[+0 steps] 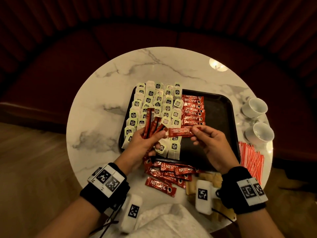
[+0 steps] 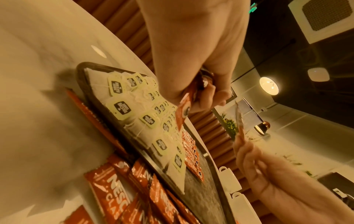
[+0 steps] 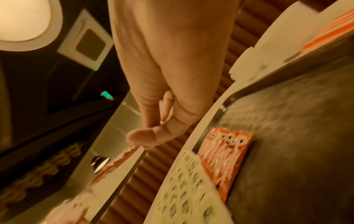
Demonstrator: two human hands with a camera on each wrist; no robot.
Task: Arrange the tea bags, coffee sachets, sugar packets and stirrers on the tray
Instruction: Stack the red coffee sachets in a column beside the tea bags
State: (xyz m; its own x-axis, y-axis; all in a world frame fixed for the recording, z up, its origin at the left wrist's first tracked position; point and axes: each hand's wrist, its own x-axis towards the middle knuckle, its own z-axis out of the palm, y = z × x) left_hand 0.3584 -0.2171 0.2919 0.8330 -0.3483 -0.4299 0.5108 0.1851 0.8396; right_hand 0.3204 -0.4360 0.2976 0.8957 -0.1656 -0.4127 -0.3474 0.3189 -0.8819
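- Right now the left hand [image 1: 145, 143] grips a fanned bunch of coffee sachets [image 1: 153, 126], fingers curled round their lower ends, above the tea bags [image 1: 154, 107] that fill the tray [image 1: 223, 117] on that hand's side.
- Meanwhile the right hand [image 1: 211, 145] pinches a single sachet [image 1: 180, 132] by one end between thumb and fingertips, holding it level just beyond both hands.
- Just past the right hand, a column of laid sachets [image 1: 193, 110] runs beside the tea bags; its nearest end sits right under the pinched one.
- To do this step well, I'd lower the single sachet flat, label up, its ends flush with the column's, overlapping as its neighbours do.
- Keep the fanned bunch lifted so it doesn't brush the tea bags.
- Loose sachets [image 1: 169, 170] wait on the tabletop [image 1: 103, 100] between the wrists; the red-striped sticks [image 1: 250, 158], probably the stirrers, lie outside the right hand.
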